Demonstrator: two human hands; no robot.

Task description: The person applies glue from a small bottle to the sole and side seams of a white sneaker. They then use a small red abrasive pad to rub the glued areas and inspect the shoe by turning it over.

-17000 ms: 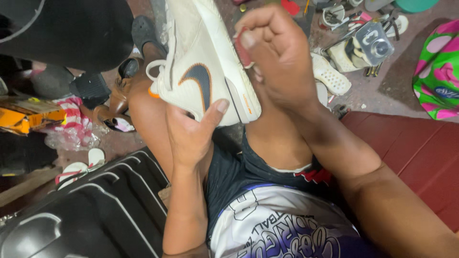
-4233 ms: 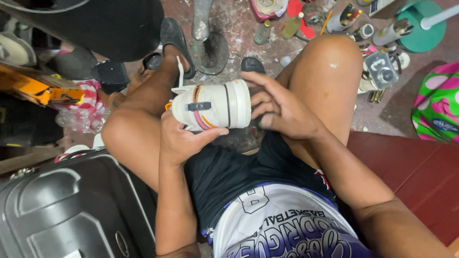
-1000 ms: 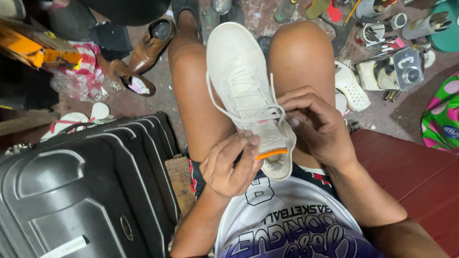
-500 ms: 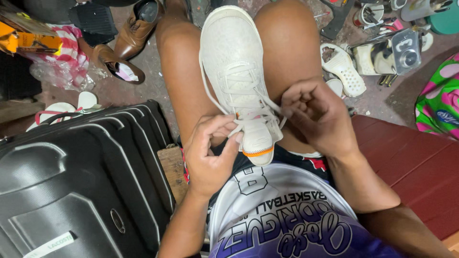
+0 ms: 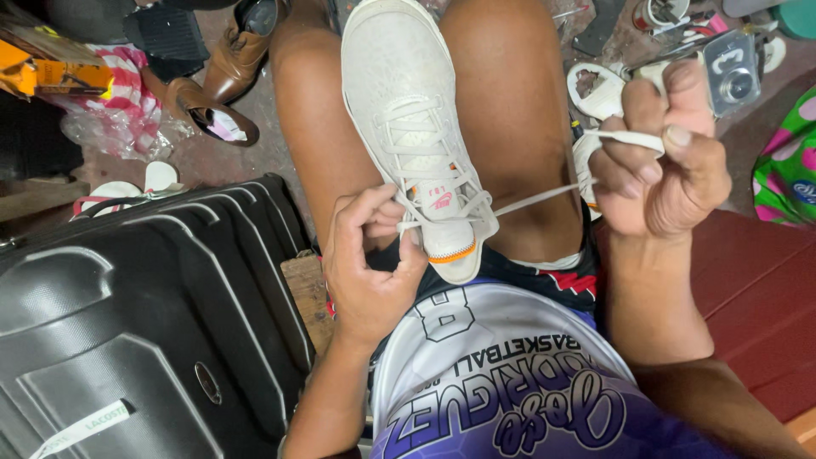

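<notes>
With the sneaker [image 5: 408,127] laced to the top, the left hand [image 5: 370,263] pinches one lace end while the right hand [image 5: 663,161] pulls the other lace [image 5: 544,197] taut, no knot yet.

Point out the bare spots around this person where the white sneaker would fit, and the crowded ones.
The dark red surface beside the right hand lies bare. A strip of floor shows between the brown shoes and the black suitcase. The top right is crowded with white soles and small tools; the top left with bags and sandals.
</notes>
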